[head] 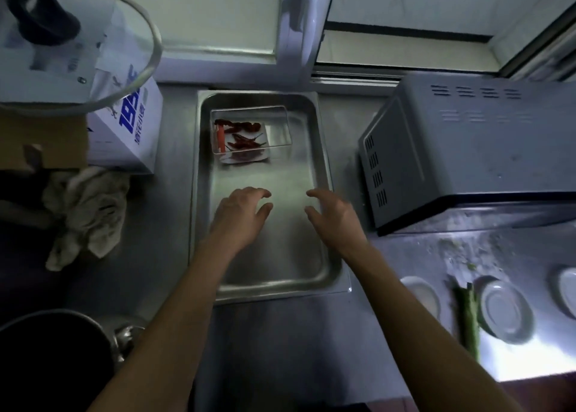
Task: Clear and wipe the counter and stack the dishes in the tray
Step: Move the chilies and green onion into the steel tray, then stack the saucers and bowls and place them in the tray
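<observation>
A steel tray (324, 168) lies in the middle of the metal counter (280, 333). At its far left end stands a clear plastic box (282, 125) holding dried red chillies (240, 136). My left hand (240, 215) and my right hand (335, 217) hover over the tray's bare middle, fingers relaxed and spread, holding nothing. Three white dishes sit on the counter at the right: one (420, 296) nearest the tray, a second (503, 310) beside it, a third (565, 290) at the frame's edge. A crumpled grey cloth (84, 212) lies left of the tray.
A grey microwave (467, 150) stands right of the tray. Green vegetable scraps (467, 312) and crumbs litter the counter near the dishes. A blue-and-white carton (124, 125), a glass lid (71, 44) and a dark pot (53, 355) crowd the left side.
</observation>
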A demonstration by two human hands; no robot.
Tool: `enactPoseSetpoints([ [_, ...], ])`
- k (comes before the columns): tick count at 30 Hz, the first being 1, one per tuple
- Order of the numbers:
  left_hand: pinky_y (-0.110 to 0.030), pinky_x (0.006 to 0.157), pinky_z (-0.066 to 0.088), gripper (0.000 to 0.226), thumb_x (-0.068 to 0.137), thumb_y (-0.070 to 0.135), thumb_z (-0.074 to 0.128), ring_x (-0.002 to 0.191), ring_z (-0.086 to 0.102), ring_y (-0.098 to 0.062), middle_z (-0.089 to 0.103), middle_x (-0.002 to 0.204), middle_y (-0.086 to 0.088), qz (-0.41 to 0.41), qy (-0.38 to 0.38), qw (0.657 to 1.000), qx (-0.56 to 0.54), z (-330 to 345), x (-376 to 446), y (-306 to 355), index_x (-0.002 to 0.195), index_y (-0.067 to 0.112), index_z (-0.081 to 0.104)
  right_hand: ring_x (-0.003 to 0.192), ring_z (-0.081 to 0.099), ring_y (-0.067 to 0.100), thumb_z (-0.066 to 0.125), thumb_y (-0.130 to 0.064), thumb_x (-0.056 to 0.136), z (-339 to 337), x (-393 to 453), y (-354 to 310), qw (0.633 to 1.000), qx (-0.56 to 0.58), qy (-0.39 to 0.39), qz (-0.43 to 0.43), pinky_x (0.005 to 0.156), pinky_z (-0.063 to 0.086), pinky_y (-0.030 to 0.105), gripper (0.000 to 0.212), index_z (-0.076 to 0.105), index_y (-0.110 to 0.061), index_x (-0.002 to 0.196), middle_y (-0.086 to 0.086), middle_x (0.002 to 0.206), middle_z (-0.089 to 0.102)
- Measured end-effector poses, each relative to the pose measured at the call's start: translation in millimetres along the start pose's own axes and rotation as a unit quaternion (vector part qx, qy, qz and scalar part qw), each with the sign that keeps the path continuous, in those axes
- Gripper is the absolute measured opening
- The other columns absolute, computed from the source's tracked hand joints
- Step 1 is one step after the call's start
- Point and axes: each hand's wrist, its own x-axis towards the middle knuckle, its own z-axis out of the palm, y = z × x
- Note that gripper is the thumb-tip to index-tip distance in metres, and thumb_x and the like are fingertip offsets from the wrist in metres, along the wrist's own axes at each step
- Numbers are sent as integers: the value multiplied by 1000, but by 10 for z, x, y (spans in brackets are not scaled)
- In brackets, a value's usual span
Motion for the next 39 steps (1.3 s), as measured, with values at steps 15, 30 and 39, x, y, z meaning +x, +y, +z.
enactPoseSetpoints([
  [15,-42,93,47,32,96,29,57,114,58,-27,66,125,-3,167,-85,981,52,659,-611,1217,126,20,63,104,65,26,67,-19,91,-524,-1642,732,990,6,81,115,87,45,29,32,66,-13,123,5,121,68],
  [30,-38,94,47,32,96,28,59,118,55,-25,63,130,0,246,-135,957,80,1818,-1787,2908,126,20,65,105,64,26,67,-18,90,-1276,-3556,1924,968,57,149,195,86,46,31,35,65,-13,125,5,122,67],
  [39,-40,98,46,34,98,34,54,120,54,-19,59,131,5,285,-174,935,118,2335,-2249,3548,131,24,59,90,66,18,64,-13,90,-1592,-4398,2354,959,51,180,211,73,40,21,35,65,-12,126,5,120,68],
])
